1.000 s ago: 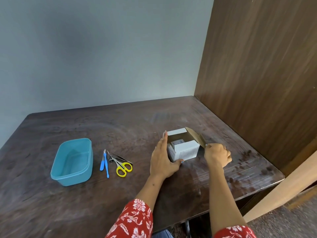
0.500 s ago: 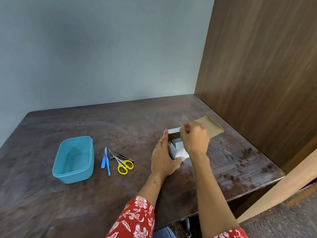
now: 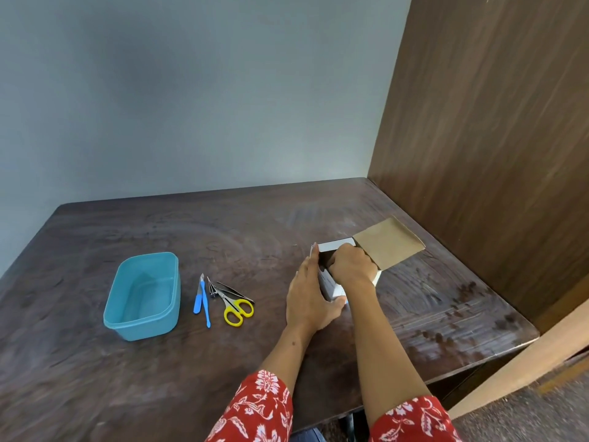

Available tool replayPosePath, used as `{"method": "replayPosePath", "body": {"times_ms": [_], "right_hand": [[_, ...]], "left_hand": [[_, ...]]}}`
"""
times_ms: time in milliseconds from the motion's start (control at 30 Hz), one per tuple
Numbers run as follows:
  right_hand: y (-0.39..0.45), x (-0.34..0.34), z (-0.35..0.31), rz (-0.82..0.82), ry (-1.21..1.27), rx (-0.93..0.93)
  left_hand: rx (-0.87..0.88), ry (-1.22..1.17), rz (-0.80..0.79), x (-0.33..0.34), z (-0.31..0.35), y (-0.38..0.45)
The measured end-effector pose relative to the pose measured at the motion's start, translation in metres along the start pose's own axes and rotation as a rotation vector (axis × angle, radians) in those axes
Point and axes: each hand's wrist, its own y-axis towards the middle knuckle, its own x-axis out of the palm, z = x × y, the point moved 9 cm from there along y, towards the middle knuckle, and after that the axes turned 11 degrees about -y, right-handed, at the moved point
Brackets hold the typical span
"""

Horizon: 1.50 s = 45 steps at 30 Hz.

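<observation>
The box (image 3: pixel 333 287) stands on the right half of the worktop (image 3: pixel 255 234). Its flap (image 3: pixel 389 242) hangs open to the right, toward the panel (image 3: pixel 494 154) that borders the worktop on that side. The left hand (image 3: pixel 307 295) lies against the box's left side, and the right hand (image 3: pixel 352 266) is over its open top. Well to the left lie the scissors (image 3: pixel 236 307), with slim tools (image 3: pixel 201 298) just beside them and the tub (image 3: pixel 143 295) farthest left. The wall (image 3: pixel 191 90) stands behind.

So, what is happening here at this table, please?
A person works at a small white box on the dark wooden table. The left hand lies flat against its left side, steadying it. The right hand reaches into the open top; whether it holds anything is hidden. The brown flap is folded back. A blue tub, blue tools and yellow scissors lie to the left.
</observation>
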Motion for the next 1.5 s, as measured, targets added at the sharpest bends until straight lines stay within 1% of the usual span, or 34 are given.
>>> {"method": "replayPosePath", "body": {"times_ms": [167,367,467,700,833,967,1067,1100,1133,1167,1200,1267,1300,1333,1400,1467,1500], "right_hand": [[-0.003,-0.002,0.003,-0.043,-0.074,0.105],[-0.003,-0.001,-0.001,-0.089,-0.117,0.104],[-0.003,-0.001,-0.001,-0.089,-0.080,0.086],[0.000,-0.030,0.006,-0.012,0.176,0.080],[0.000,-0.047,0.017,0.066,0.404,0.058],[0.002,-0.047,0.025,0.008,0.669,0.047],[0.003,-0.045,0.032,-0.011,0.783,0.049],[0.003,-0.047,0.036,0.016,0.800,0.052],[0.001,-0.053,0.041,0.078,0.817,0.062],[-0.002,-0.060,0.051,0.179,0.836,0.102],[-0.007,-0.068,0.065,0.316,0.857,0.180],[-0.022,-0.078,0.096,0.607,0.869,0.410],[-0.031,-0.077,0.109,0.699,0.873,0.531],[-0.035,-0.071,0.119,0.734,0.913,0.635],[-0.032,-0.053,0.131,0.678,1.152,0.734],[-0.022,-0.039,0.130,0.579,1.418,0.716],[-0.021,-0.039,0.130,0.570,1.464,0.699]], "left_hand": [[-0.003,0.011,-0.003,0.000,0.001,0.000],[-0.004,0.005,-0.001,0.000,0.002,0.000],[-0.008,0.015,0.001,0.000,0.002,0.000],[-0.022,-0.003,-0.004,-0.001,0.000,-0.001],[-0.021,-0.012,-0.003,-0.001,0.001,-0.002],[-0.024,-0.020,-0.001,-0.002,0.001,-0.001],[-0.032,-0.012,-0.002,-0.002,0.001,-0.001],[-0.032,-0.015,0.001,-0.002,0.001,-0.001],[-0.034,-0.019,0.003,-0.002,0.001,-0.001],[-0.034,-0.022,0.003,-0.002,0.002,-0.001],[-0.034,-0.026,0.001,-0.002,0.002,-0.002],[-0.043,-0.032,-0.005,-0.002,0.002,-0.002],[-0.052,-0.036,-0.006,-0.002,0.002,-0.002],[-0.063,-0.041,-0.006,-0.002,0.001,-0.002],[-0.084,-0.045,-0.005,-0.002,-0.001,-0.002],[-0.091,-0.032,-0.007,-0.001,-0.003,-0.001],[-0.088,-0.026,-0.004,-0.001,-0.004,-0.001]]}}
